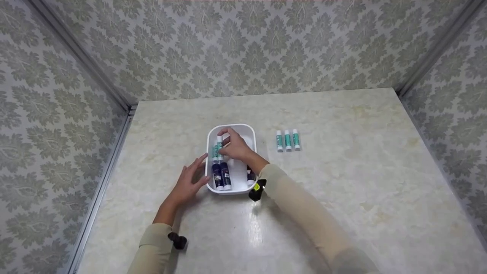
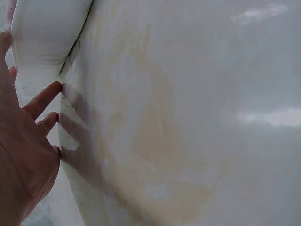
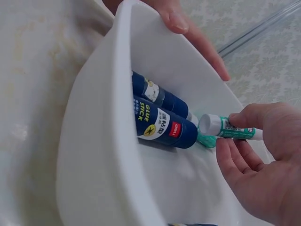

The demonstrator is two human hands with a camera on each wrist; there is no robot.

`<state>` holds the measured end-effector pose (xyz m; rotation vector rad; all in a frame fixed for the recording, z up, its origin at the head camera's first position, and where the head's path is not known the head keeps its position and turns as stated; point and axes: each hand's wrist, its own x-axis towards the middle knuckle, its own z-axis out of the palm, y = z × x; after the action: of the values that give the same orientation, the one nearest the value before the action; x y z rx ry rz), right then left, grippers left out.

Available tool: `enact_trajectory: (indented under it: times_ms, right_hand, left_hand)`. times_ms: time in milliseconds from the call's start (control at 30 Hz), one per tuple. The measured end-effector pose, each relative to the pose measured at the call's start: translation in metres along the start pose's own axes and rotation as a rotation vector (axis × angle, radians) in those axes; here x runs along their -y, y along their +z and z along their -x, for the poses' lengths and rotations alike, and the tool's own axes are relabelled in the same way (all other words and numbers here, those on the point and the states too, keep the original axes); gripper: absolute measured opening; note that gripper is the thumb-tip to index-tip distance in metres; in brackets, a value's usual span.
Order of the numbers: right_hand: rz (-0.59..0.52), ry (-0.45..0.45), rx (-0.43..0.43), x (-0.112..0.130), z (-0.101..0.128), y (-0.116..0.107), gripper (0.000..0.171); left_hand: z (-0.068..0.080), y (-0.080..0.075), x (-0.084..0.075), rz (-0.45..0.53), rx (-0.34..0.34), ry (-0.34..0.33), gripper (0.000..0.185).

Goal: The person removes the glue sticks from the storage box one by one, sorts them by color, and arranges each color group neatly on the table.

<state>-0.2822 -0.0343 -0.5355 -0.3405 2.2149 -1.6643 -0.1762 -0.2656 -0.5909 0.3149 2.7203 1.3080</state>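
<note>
A white plastic bin [image 1: 231,191] stands on the table. My right hand [image 1: 236,147] reaches into it and pinches a small green-and-white glue stick [image 3: 230,133] between thumb and fingers. Just beside and below that one lies another green stick [image 1: 215,152]. Two dark blue glue sticks [image 3: 162,123] lie side by side along the bin's left side, nearer to me. A further dark stick [image 1: 250,177] is at the right wall, partly hidden by my wrist. My left hand [image 1: 185,185] rests against the bin's left outer side with fingers spread, the thumb at the rim.
To the right of the bin, three green-and-white glue sticks [image 1: 288,140] lie in a row on the marbled table [image 1: 342,182]. Patterned wall panels [image 1: 251,49] enclose the table at the back and both sides.
</note>
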Motion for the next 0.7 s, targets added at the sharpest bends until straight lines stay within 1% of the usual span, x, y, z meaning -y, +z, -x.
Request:
enact_trajectory:
  times_ms: [200, 333, 533, 700]
  right_hand:
    - [0.012, 0.006, 0.013, 0.008, 0.005, -0.010, 0.059]
    - [0.023, -0.004, 0.019, 0.012, 0.007, -0.020, 0.059]
    - [0.007, -0.009, 0.005, 0.016, 0.011, -0.035, 0.058]
    - [-0.024, -0.019, 0.001, 0.018, 0.015, -0.049, 0.058]
  left_hand:
    - [-0.001, 0.000, -0.001, 0.006, -0.004, 0.009, 0.081]
    - [-0.001, 0.000, -0.001, 0.009, -0.006, -0.006, 0.081]
    - [0.000, 0.000, -0.002, 0.005, -0.004, -0.015, 0.082]
    - [0.000, 0.001, -0.002, -0.008, 0.012, -0.057, 0.081]
